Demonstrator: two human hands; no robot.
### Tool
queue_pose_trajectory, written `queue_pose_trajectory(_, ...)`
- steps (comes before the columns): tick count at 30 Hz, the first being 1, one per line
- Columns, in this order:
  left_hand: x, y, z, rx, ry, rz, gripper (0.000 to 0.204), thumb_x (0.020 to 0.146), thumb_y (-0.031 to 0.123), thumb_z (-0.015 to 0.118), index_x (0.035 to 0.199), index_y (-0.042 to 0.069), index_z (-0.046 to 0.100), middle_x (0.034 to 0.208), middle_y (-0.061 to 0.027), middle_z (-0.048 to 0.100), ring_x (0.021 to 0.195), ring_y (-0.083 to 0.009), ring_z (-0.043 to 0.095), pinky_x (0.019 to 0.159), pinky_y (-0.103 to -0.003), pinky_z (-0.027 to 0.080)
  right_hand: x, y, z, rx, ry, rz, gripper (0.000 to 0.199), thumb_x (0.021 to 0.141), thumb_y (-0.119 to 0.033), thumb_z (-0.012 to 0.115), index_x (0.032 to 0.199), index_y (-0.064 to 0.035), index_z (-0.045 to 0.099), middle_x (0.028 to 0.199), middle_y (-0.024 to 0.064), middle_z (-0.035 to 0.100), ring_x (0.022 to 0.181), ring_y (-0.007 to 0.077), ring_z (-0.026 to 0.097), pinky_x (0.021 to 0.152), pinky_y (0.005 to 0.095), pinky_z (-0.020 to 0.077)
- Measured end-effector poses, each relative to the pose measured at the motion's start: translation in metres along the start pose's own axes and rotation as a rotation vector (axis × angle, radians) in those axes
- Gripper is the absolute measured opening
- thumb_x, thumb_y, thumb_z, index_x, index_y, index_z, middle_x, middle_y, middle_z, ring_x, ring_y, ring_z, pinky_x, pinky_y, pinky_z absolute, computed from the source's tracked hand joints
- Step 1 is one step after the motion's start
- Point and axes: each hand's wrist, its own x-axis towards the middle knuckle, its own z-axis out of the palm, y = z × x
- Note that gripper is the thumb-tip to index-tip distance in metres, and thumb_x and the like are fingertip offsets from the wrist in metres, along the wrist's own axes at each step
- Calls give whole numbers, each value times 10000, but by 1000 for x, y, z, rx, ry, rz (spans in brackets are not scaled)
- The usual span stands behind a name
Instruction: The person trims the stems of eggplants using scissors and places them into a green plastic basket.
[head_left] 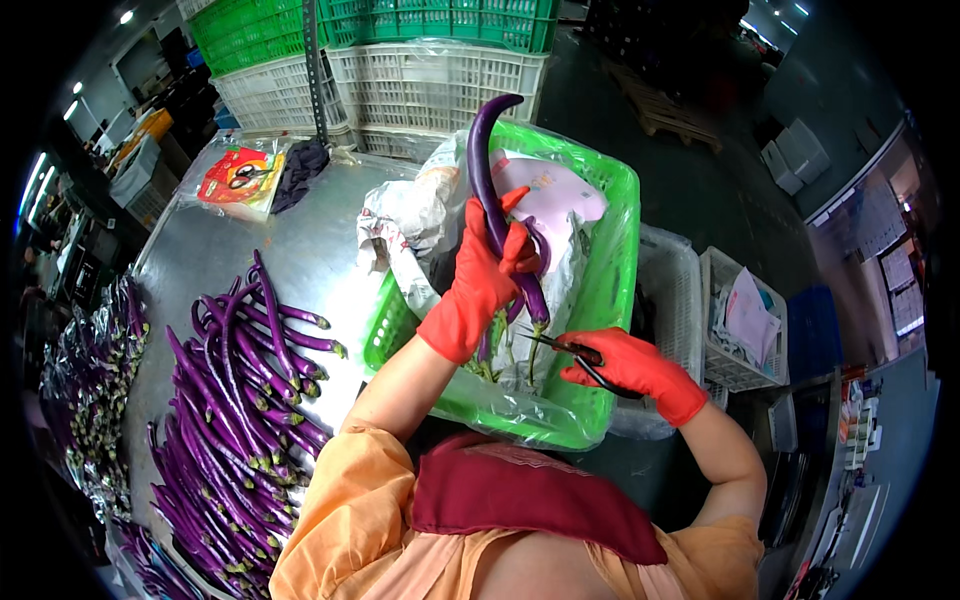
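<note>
My left hand [487,255], in a red rubber glove, is closed around a long purple eggplant [484,165] held above a green crate. Its curved tip points away from me and its green stem end hangs toward me. My right hand [640,372], also gloved in red, grips black-handled scissors [580,352]. Their blades are at the stem just below the eggplant's cap; whether they touch it I cannot tell. Inside the green crate [622,230] lie crumpled paper, a pink sheet [560,190] and other eggplants with long stems, partly hidden by my left hand.
A heap of eggplants [235,400] covers the metal table [335,215] at my left. Plastic-wrapped eggplants [95,390] lie farther left. White and green crates [430,90] are stacked beyond the table. A second pair of scissors [245,176] rests on a red and yellow packet. More crates [740,320] stand right.
</note>
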Motion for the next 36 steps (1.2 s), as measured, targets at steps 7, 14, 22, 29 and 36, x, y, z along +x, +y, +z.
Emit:
queue_pose_trajectory(7, -5, -3, 11, 194, 303, 66, 492, 933, 446, 422, 1217, 70, 561, 649, -58, 469, 575, -182, 398, 609, -318, 365, -1, -4, 1, -42, -14, 194, 585, 776, -424, 710, 1187, -31, 576, 761, 182, 611, 681, 291, 591, 628, 375, 461)
queue_pose_trajectory(14, -8, 1, -8, 3, 120, 2, 488, 934, 416, 428, 1185, 20, 562, 672, -55, 464, 606, -172, 400, 662, -328, 382, -5, -2, 13, -69, 75, 75, 574, 776, -402, 704, 1200, -39, 575, 770, 185, 626, 700, 308, 607, 642, 382, 470)
queue_pose_trajectory(22, -5, 14, -12, 238, 256, 71, 458, 915, 388, 552, 1180, 15, 532, 842, -67, 579, 748, -182, 510, 726, -366, 430, -13, -6, -6, -35, 5, 170, 534, 811, -415, 673, 1213, -78, 577, 990, 195, 656, 913, 313, 638, 803, 347, 478)
queue_pose_trajectory(29, 7, -4, 12, 223, 332, -64, 417, 1001, 353, 375, 1235, 20, 467, 1193, -166, 593, 1139, -299, 547, 973, -401, 433, -25, 42, 1, 889, 385, 86, 415, 880, -182, 638, 1246, -18, 535, 1044, 53, 627, 859, 155, 599, 800, 268, 474)
queue_pose_trajectory(36, 18, -109, 35, 485, 83, -118, 394, 1002, 305, 419, 1299, 54, 487, 1242, -39, 542, 958, -108, 533, 885, -261, 429, -4, 39, 7, 691, 791, -68, 455, 864, -106, 639, 1280, -19, 477, 1110, 32, 568, 962, 106, 537, 819, 247, 444)
